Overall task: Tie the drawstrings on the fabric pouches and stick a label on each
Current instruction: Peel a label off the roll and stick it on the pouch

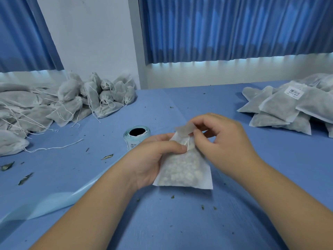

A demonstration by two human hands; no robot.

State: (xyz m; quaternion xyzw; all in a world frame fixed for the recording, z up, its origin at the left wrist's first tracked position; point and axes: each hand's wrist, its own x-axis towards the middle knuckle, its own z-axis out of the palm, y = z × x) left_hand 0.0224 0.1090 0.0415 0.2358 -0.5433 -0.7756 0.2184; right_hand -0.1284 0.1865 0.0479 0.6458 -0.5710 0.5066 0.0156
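Filled pouch (183, 170) over the table (180, 222), middle toward near edge, gripped along its left side in left hand (153, 156) w/ thumb by the neck, prob. to steady it. At its mouth, right hand (221, 139) pinching the upturned flap beside the drawstring (187, 143) (no knot visible yet). Just beyond left hand, label roll (137, 135) within quick reach; untied pile (72, 101) at far-left edge and labelled stack (288, 109) at far-right corner kept well apart, presumably todo vs done.

Pouch (183, 170): matt translucent nonwoven cloth. Table cover (198, 222): smooth blue plastic. Label roll (136, 137): glossy paper.
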